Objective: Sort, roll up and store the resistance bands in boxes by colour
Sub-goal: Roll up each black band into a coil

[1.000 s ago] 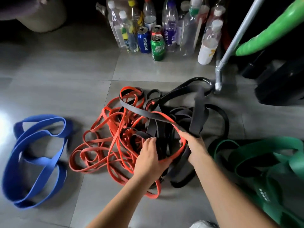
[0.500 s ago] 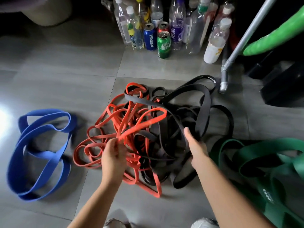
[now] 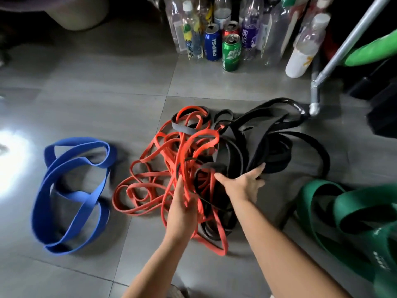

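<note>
Clearly we are early in the job: the blue bands (image 3: 71,190) lie apart at nine o'clock and the green bands (image 3: 343,211) at four o'clock, but the red bands (image 3: 150,186) and black bands (image 3: 268,147) are knotted together at the centre of the floor (image 3: 107,82). Nothing is rolled, and no box shows. Our left hand (image 3: 182,209), fingers curled, holds several red strands; our right hand (image 3: 242,186), fingers nearly straight and spread, presses into black loops. All are flat, matt rubber loops lying limp: red narrow and stringy, black and blue wider, green broadest.
</note>
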`<control>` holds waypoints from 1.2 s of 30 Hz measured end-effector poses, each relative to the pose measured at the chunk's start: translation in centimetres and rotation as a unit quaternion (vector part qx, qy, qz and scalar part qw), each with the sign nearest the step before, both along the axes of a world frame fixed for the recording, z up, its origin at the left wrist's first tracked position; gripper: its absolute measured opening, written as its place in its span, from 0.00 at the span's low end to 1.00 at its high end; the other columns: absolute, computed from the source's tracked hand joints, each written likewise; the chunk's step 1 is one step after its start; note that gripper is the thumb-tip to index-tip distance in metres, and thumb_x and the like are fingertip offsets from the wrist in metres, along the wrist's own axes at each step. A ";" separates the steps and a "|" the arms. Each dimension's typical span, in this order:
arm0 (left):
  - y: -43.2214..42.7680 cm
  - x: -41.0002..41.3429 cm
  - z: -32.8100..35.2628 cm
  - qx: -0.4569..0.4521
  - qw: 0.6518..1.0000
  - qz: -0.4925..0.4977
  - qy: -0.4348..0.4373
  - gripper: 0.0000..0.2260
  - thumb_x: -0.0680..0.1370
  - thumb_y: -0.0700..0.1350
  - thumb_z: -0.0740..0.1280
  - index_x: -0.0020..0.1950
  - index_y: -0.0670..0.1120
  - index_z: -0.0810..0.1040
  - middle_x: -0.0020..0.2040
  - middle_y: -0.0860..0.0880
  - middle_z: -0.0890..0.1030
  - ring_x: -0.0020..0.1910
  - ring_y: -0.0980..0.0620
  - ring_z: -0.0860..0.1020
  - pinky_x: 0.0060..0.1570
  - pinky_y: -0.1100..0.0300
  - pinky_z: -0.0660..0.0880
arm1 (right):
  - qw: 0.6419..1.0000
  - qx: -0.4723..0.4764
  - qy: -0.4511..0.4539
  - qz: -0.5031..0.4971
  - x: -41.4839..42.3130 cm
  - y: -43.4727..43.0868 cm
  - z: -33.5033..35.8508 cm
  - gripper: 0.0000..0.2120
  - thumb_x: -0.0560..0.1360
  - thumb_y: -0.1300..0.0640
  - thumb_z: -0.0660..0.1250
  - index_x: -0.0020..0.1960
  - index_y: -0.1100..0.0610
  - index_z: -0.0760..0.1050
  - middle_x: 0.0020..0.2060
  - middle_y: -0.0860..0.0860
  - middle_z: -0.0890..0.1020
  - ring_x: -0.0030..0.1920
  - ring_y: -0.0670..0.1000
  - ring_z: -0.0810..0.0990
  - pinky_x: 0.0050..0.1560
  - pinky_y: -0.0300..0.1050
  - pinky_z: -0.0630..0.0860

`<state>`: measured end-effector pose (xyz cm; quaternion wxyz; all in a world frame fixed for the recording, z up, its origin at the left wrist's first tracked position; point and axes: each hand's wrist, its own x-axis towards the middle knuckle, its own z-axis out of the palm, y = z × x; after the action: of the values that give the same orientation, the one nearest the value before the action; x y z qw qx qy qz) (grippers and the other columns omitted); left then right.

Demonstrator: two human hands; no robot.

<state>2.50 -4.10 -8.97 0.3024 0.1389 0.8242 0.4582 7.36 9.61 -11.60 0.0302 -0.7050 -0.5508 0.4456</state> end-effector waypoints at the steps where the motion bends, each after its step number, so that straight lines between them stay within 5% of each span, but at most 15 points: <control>1: -0.5 -0.5 -0.2 -0.003 0.999 0.030 -0.029 0.30 0.75 0.37 0.60 0.70 0.66 0.62 0.50 0.45 0.81 0.43 0.42 0.81 0.43 0.43 0.79 | 0.999 0.008 0.026 -0.037 0.2 0.7 -0.1 0.54 0.62 0.43 0.77 0.75 0.54 0.48 0.65 0.64 0.66 0.59 0.65 0.73 0.57 0.55 0.71; 4: -3.0 -2.3 -0.7 0.015 0.981 0.174 -0.088 0.31 0.75 0.29 0.58 0.68 0.61 0.66 0.51 0.44 0.81 0.44 0.45 0.81 0.42 0.48 0.80 | 0.995 0.042 0.060 -0.061 1.1 3.3 -0.1 0.34 0.70 0.50 0.72 0.71 0.56 0.61 0.63 0.60 0.75 0.62 0.62 0.74 0.58 0.49 0.70; 9: -8.2 -5.9 0.0 -0.042 0.969 0.244 -0.023 0.24 0.73 0.29 0.58 0.59 0.53 0.78 0.54 0.46 0.82 0.54 0.46 0.80 0.60 0.43 0.74 | 0.996 0.073 0.058 -0.013 4.0 5.6 3.3 0.24 0.70 0.53 0.71 0.62 0.61 0.72 0.60 0.59 0.77 0.60 0.61 0.75 0.58 0.49 0.71; 12: -8.9 -5.9 2.0 -0.095 0.979 0.180 -0.024 0.19 0.76 0.35 0.61 0.60 0.53 0.77 0.55 0.44 0.81 0.52 0.45 0.80 0.57 0.46 0.76 | 0.994 0.086 0.063 -0.007 5.9 6.1 7.7 0.23 0.70 0.53 0.72 0.61 0.63 0.73 0.59 0.60 0.78 0.59 0.61 0.75 0.56 0.48 0.71; 14: -8.4 -5.2 4.3 -0.158 0.984 0.083 -0.001 0.15 0.75 0.48 0.66 0.61 0.53 0.77 0.58 0.45 0.79 0.53 0.45 0.78 0.56 0.47 0.76 | 0.993 0.099 0.068 -0.001 6.8 6.0 11.5 0.24 0.70 0.52 0.71 0.60 0.65 0.73 0.59 0.62 0.77 0.59 0.61 0.75 0.55 0.49 0.71; 17: -6.7 -3.9 8.5 -0.234 0.971 -0.011 0.051 0.23 0.70 0.61 0.63 0.62 0.53 0.76 0.62 0.45 0.73 0.61 0.42 0.72 0.63 0.49 0.70 | 0.988 0.128 0.088 0.022 7.9 5.6 17.7 0.22 0.69 0.53 0.72 0.58 0.64 0.73 0.58 0.61 0.77 0.58 0.61 0.75 0.52 0.49 0.71; 21: -4.7 -2.0 15.3 -0.222 0.966 -0.062 0.119 0.20 0.70 0.57 0.65 0.60 0.53 0.77 0.61 0.41 0.73 0.61 0.40 0.72 0.62 0.53 0.70 | 0.974 0.165 0.153 0.021 8.7 4.9 26.6 0.23 0.68 0.52 0.73 0.59 0.60 0.73 0.58 0.56 0.78 0.56 0.58 0.77 0.53 0.48 0.72; 24: -4.1 0.2 21.7 -0.178 0.969 -0.092 0.145 0.24 0.72 0.53 0.66 0.68 0.54 0.71 0.68 0.38 0.66 0.69 0.39 0.64 0.67 0.50 0.65 | 0.954 0.208 0.217 0.009 9.2 4.1 33.0 0.19 0.66 0.53 0.74 0.54 0.58 0.76 0.53 0.54 0.81 0.52 0.56 0.78 0.52 0.48 0.75; 36: -5.8 7.5 39.7 -0.048 0.967 -0.168 0.186 0.55 0.62 0.62 0.76 0.77 0.50 0.44 0.75 0.48 0.52 0.74 0.44 0.57 0.71 0.48 0.60 | 0.874 0.321 0.361 0.046 13.8 -4.1 56.3 0.17 0.63 0.55 0.73 0.51 0.56 0.81 0.44 0.51 0.83 0.45 0.52 0.81 0.49 0.47 0.78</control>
<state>10.00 -9.89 30.73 0.2227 0.3433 0.8519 0.3268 21.15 5.56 44.74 0.4309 -0.4207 -0.6466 0.4682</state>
